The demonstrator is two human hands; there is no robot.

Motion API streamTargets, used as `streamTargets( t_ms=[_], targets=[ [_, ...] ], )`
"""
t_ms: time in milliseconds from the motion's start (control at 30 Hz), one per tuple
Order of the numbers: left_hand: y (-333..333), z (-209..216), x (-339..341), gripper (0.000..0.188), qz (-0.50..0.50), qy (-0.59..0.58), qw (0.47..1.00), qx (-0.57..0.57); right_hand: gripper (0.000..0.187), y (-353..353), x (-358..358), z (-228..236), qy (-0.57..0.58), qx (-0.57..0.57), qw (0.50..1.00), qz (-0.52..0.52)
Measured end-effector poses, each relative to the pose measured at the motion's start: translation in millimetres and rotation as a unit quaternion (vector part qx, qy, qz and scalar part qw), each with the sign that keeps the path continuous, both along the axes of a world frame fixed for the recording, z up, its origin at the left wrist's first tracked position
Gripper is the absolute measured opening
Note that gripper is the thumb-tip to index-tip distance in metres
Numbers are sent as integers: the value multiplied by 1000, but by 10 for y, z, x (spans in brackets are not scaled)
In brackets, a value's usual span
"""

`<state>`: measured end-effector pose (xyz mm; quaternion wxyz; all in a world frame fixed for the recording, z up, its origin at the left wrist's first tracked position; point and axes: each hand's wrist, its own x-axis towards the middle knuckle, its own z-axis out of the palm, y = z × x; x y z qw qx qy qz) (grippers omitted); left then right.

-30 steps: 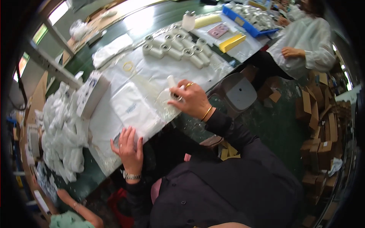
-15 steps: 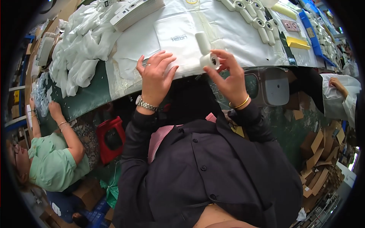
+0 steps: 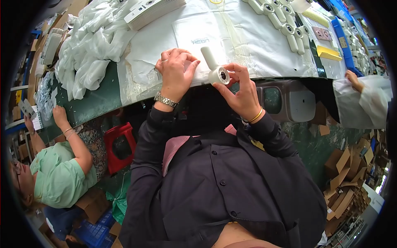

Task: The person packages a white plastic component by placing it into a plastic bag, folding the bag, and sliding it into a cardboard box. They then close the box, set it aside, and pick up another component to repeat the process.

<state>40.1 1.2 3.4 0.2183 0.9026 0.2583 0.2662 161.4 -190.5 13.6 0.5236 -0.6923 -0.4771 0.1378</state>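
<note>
My right hand [image 3: 243,93] grips the round head of a white handheld device [image 3: 218,74] between thumb and fingers. Its handle points away from me, tilted to the left, and a dark ring shows in the end of the head. My left hand [image 3: 178,71] is at the near part of a flat white plastic bag [image 3: 192,34] with blue print on it. Its fingers are bent and drawn together at the bag's left side, with the thumb close to the forefinger. The bag lies on the white-covered table [image 3: 144,53].
A heap of white plastic bags [image 3: 93,45] lies on the left, beside a stack of white printed boxes [image 3: 155,11]. More white devices [image 3: 288,29] lie in rows at the right, near a blue tray [image 3: 345,43]. Co-workers are on both sides; a grey stool [image 3: 300,101] is under the table's edge.
The device has turned in my right hand and come nearer, its handle now leaning left. My left hand's spread fingers have drawn together at the bag. The right-hand co-worker's hand has moved toward the table.
</note>
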Motion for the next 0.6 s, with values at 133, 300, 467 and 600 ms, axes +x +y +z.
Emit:
streamTargets(
  t_ms=[133,300,467,600],
  targets=[
    [-59,48,4,16,-14,-15,1000,14,52,-30,4,-32,44,4,999,-9],
    [5,-12,30,16,19,3,1000,-14,51,-29,-5,-46,62,10,998,-9],
    [25,-60,48,15,35,-27,998,-38,53,-48,-1,25,19,13,1000,3],
    [8,-68,58,14,15,-69,997,-42,55,-134,-28,202,-134,6,991,18]
  ],
)
